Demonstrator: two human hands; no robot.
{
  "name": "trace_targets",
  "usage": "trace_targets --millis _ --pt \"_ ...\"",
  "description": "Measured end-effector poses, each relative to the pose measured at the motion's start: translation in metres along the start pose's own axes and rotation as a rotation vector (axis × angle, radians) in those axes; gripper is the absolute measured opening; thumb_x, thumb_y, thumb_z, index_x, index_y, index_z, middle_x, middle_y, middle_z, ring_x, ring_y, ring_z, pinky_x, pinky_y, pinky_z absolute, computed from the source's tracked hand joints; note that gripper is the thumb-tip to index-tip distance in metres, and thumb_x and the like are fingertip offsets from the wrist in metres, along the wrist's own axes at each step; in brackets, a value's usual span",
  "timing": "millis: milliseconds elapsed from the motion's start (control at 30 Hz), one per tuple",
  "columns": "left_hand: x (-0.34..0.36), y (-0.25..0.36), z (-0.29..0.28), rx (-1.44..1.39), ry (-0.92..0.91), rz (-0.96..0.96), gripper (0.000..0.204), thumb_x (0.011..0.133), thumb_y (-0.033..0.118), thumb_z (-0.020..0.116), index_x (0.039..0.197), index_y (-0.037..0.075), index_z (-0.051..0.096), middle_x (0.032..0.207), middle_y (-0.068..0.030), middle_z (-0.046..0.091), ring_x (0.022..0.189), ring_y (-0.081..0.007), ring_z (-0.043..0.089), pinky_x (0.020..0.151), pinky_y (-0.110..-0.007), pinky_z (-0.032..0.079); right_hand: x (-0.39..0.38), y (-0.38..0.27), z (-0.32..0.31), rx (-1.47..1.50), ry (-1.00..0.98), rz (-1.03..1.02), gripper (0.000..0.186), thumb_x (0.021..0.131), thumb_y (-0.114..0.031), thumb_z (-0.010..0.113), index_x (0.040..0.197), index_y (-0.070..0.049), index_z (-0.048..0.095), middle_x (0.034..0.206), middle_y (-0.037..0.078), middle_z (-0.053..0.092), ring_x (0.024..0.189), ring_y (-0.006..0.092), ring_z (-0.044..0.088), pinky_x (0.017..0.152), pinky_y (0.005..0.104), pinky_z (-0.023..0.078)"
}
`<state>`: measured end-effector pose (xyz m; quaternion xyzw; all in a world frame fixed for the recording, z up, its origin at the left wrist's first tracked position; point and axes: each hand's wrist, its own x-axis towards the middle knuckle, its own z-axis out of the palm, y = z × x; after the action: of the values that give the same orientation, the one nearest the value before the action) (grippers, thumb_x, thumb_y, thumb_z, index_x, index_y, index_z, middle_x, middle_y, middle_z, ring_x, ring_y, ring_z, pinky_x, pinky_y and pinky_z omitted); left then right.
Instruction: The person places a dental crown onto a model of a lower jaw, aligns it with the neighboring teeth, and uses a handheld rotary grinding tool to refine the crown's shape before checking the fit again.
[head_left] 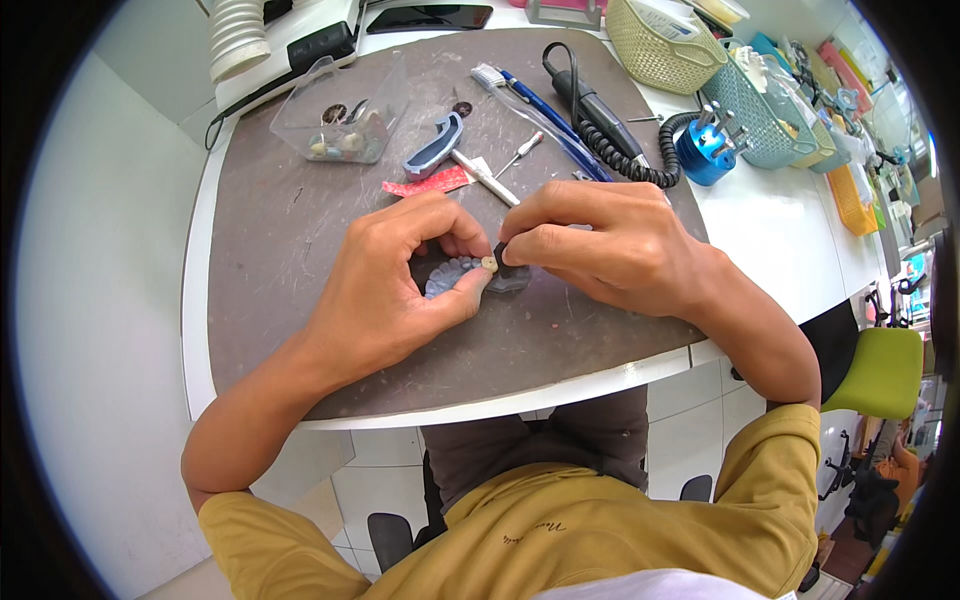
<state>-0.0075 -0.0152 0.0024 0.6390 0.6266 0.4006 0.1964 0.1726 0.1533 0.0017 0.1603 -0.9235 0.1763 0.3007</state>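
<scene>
Near the middle of the mat, my left hand [400, 270] pinches a small cream-coloured dental crown [489, 264] between thumb and fingers. Beside it, a grey-blue dental model [446, 279] with a row of teeth shows partly under that hand. My right hand [605, 250] is closed on a small black piece [503, 254] and holds it right against the crown. Its lower fingers are curled and partly hidden. Below the right fingertips a greyish part of a model [513, 281] shows; whether it joins the toothed one is hidden.
Beyond my hands lie a blue-grey impression tray [434, 147], a red-and-white strip [430, 183], a white stick [486, 178] and a toothbrush [488, 76]. A clear box [377, 145] holds small pieces. At right are a corded handpiece [605, 120], a blue bur holder [706, 155] and baskets [665, 60].
</scene>
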Motion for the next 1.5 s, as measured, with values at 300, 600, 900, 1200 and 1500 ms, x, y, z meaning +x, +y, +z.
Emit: trace_targets --millis 300,600,900,1200,1500 --pt "0.000 -0.001 0.000 -0.009 0.010 0.000 0.015 0.078 0.005 0.076 0.090 0.002 0.066 0.087 -0.0037 0.067 0.080 -0.0141 0.061 0.074 -0.028 0.046 0.000 0.003 0.000 0.002 0.002 0.019 0.028 0.074 0.004 0.071 0.099 -0.004 0.063 0.095 0.007 0.065 0.074 0.0256 0.067 0.060 0.0365 0.054" --pt "0.001 0.001 0.000 -0.016 0.001 -0.009 0.015 0.078 0.005 0.076 0.090 0.002 0.066 0.087 -0.0038 0.067 0.080 -0.0140 0.061 0.074 -0.028 0.046 -0.001 0.004 0.001 0.008 -0.013 0.029 0.029 0.075 0.004 0.071 0.101 -0.005 0.064 0.095 0.007 0.065 0.075 0.0268 0.068 0.060 0.0384 0.055" --pt "0.000 -0.001 0.000 -0.014 0.002 0.048 0.017 0.078 0.003 0.074 0.092 0.002 0.065 0.089 -0.0046 0.067 0.083 -0.0149 0.062 0.076 -0.029 0.047 0.004 -0.006 -0.003 -0.010 -0.024 0.180 0.038 0.084 -0.006 0.076 0.119 -0.009 0.064 0.095 0.010 0.067 0.071 0.0312 0.067 0.060 0.0414 0.055" --pt "0.000 -0.003 0.000 -0.045 -0.004 0.018 0.014 0.080 0.006 0.073 0.091 0.001 0.065 0.089 -0.0055 0.067 0.082 -0.0155 0.061 0.076 -0.029 0.046 0.001 -0.005 0.001 0.032 -0.079 0.194 0.027 0.087 -0.008 0.074 0.112 -0.009 0.064 0.085 0.013 0.071 0.071 0.0326 0.069 0.059 0.0428 0.053" --pt "0.000 -0.002 0.001 -0.061 -0.003 -0.016 0.014 0.081 0.007 0.074 0.091 0.001 0.067 0.088 -0.0048 0.067 0.081 -0.0156 0.061 0.076 -0.030 0.045 0.004 -0.007 0.002 0.095 -0.059 0.196 0.020 0.088 -0.004 0.072 0.107 -0.008 0.065 0.083 0.011 0.071 0.069 0.0343 0.068 0.057 0.0426 0.053"
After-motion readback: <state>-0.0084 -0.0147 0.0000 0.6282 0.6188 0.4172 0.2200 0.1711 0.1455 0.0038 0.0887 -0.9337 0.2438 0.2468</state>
